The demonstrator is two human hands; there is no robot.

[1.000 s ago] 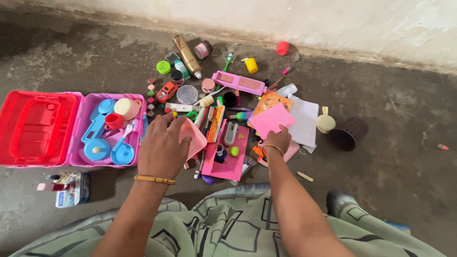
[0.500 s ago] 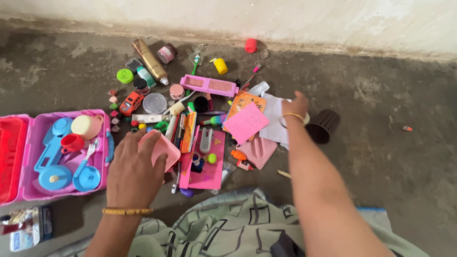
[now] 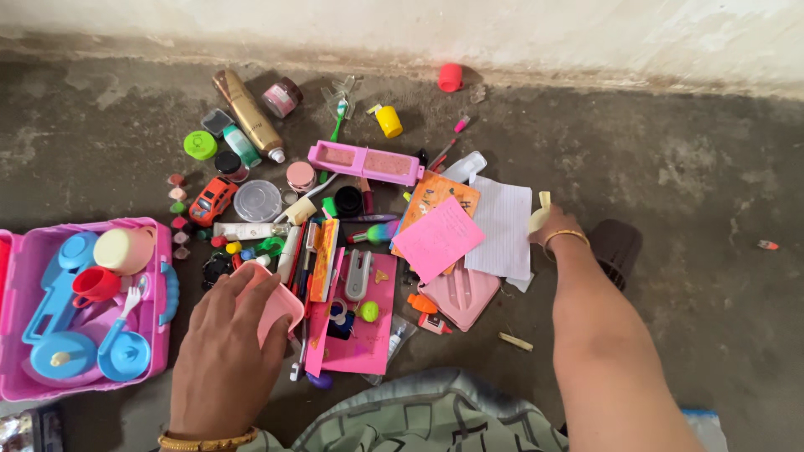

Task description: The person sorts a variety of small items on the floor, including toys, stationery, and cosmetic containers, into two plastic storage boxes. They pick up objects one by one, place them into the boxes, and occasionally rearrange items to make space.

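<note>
My left hand (image 3: 219, 356) lies over a pink square lid (image 3: 280, 305) at the near left edge of a heap of small toys and stationery, fingers curled on its rim. My right hand (image 3: 553, 233) is stretched out to the right of the heap, closed around a small cream toy jug (image 3: 538, 214); most of the hand is hidden behind the wrist with its gold bangle. A dark brown basket (image 3: 620, 248) lies on its side just right of that hand. White lined paper (image 3: 502, 226) and a pink sheet (image 3: 437, 238) lie just left of it.
An open pink toy case (image 3: 159, 243) with blue utensils and a red cup stands at the left. A gold bottle (image 3: 245, 110), a red toy car (image 3: 209, 201), a long pink tray (image 3: 364, 161), a yellow bottle (image 3: 388, 121) and a red cap (image 3: 450, 77) lie on the concrete floor near the wall.
My right hand left the pink sheet, reached right and closed on the cream jug. The view shifted right, so the case slid left. My left hand stayed on the pink lid.
</note>
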